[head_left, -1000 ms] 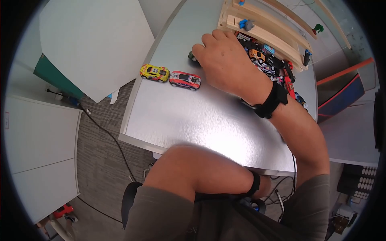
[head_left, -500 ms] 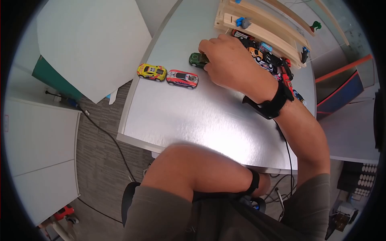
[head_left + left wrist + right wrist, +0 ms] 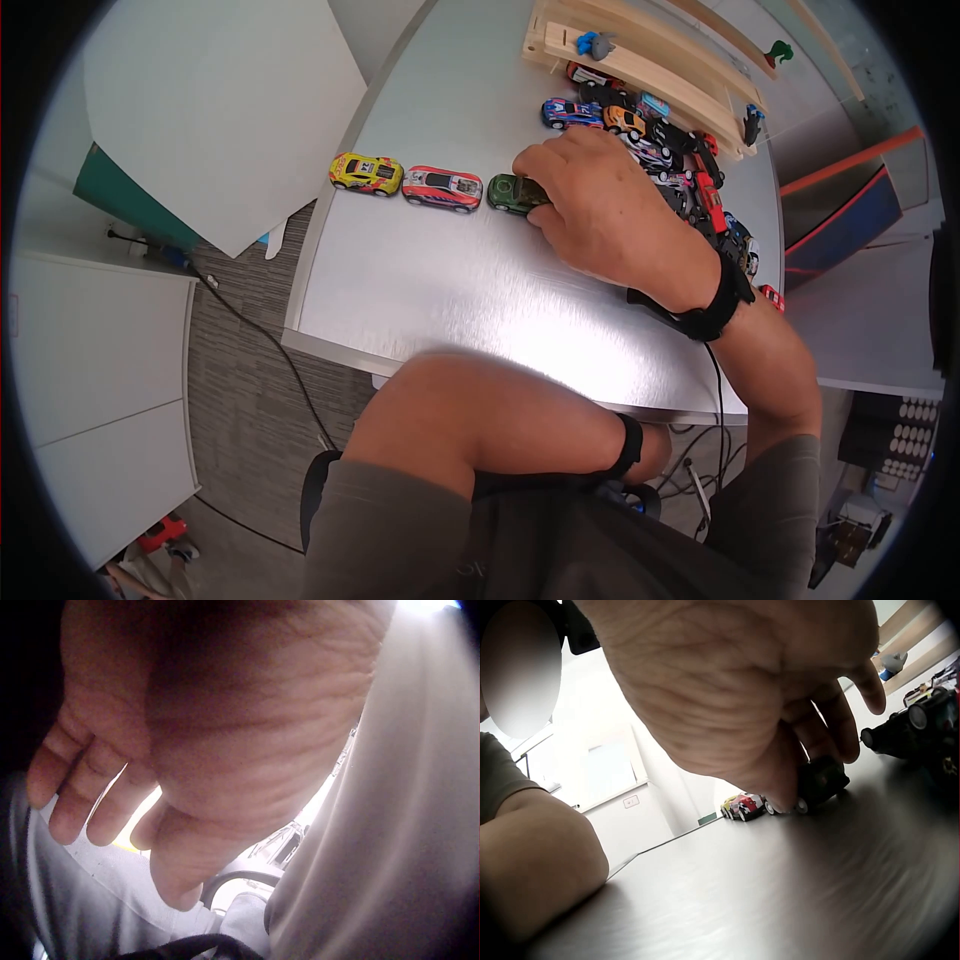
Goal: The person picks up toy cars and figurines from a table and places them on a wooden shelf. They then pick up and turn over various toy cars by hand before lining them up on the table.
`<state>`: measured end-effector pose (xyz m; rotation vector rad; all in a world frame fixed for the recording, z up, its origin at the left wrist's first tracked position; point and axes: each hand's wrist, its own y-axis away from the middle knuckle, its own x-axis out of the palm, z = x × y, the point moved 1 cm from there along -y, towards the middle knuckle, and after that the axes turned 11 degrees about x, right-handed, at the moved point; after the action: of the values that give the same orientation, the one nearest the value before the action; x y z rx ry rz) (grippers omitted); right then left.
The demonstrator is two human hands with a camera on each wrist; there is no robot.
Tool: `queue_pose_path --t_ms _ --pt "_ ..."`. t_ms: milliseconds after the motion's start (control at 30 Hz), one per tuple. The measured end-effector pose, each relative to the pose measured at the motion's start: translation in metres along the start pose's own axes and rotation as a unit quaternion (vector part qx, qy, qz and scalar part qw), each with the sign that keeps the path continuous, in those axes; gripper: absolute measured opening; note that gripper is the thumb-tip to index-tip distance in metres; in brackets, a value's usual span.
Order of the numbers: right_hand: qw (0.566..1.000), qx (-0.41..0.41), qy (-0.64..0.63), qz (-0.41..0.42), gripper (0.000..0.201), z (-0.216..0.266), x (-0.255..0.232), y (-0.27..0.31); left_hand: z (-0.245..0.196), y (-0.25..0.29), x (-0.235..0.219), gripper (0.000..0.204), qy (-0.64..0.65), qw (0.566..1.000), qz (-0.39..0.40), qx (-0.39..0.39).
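Note:
A dark green toy car (image 3: 507, 194) stands on the metal-topped table, pinched between the thumb and fingers of my right hand (image 3: 612, 205). In the right wrist view the car (image 3: 823, 781) shows dark, its wheels at the tabletop. To its left, in one row, come a red and silver toy car (image 3: 442, 189) and a yellow toy car (image 3: 366, 174). My left hand (image 3: 202, 727) hangs below the table edge near the clothed legs, its fingers loosely extended and holding nothing. Most of that hand is hidden in the head view.
Several toy cars crowd together at the right, among them a blue one (image 3: 571, 114) and an orange one (image 3: 625, 121). Behind them stands a wooden rack (image 3: 640, 75) with small figures on it. A black cable (image 3: 720, 390) runs down from the right wrist.
My right hand has moved toward the front of the table with the green car, bringing it level with the row's right end. The blue car has come into sight behind the hand.

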<state>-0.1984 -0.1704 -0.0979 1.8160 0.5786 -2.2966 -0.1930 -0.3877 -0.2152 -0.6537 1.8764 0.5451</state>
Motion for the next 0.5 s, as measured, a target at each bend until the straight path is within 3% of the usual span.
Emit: queue_pose_path --t_ms 400,500 --pt "1.0 -0.002 -0.013 -0.002 0.023 0.003 -0.001 0.002 0.002 -0.016 0.013 0.025 -0.027 1.0 -0.002 0.015" --pt "1.0 -0.006 -0.016 -0.008 0.023 0.004 -0.001 0.003 0.001 -0.013 0.007 0.024 -0.034 0.999 0.028 0.028"
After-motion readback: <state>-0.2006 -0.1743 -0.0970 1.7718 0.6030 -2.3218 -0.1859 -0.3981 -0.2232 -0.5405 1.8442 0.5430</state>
